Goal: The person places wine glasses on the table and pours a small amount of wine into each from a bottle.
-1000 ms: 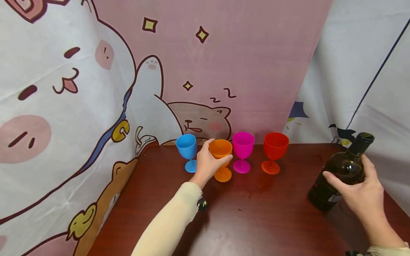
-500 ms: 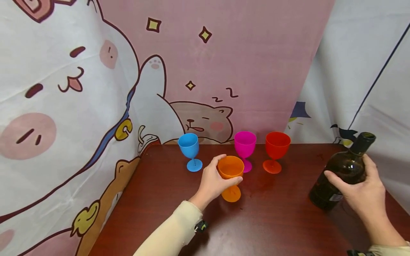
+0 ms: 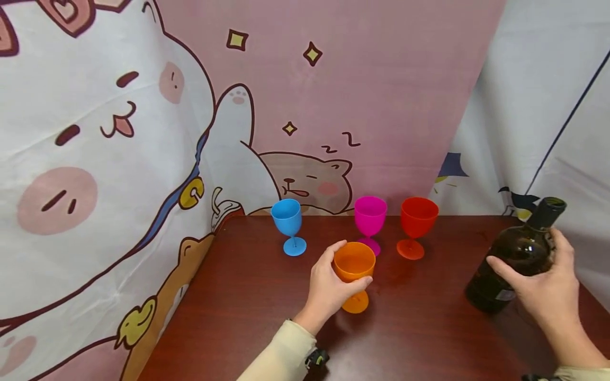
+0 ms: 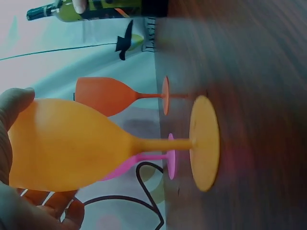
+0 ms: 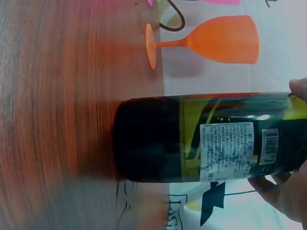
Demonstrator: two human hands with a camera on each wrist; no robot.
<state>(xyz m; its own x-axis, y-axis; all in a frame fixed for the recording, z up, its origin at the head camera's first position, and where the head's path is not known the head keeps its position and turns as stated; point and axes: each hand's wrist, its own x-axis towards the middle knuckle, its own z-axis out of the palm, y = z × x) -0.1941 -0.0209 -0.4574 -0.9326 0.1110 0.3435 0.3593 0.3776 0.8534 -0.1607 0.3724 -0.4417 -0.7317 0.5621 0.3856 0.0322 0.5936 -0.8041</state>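
My left hand (image 3: 329,288) grips the bowl of an orange plastic goblet (image 3: 355,264), thumb on the near side and fingers round the far side. In the left wrist view the stem and round foot of this orange goblet (image 4: 72,143) show fully; whether the foot touches the table I cannot tell. At the right, my right hand (image 3: 553,296) holds a dark green wine bottle (image 3: 521,248) round its body, its neck uncorked and leaning right in the head view. A white printed label on the bottle (image 5: 153,139) shows in the right wrist view.
Along the back edge of the brown table (image 3: 238,312) stand a blue goblet (image 3: 287,218), a magenta goblet (image 3: 370,216) and a red goblet (image 3: 418,218). The orange goblet partly overlaps the magenta one's foot. A cartoon-printed cloth (image 3: 395,106) hangs close behind and beside the table.
My left hand has drawn the orange goblet from the back row, between the blue and magenta ones, toward me and slightly right. My right hand and the bottle stay nearly still.
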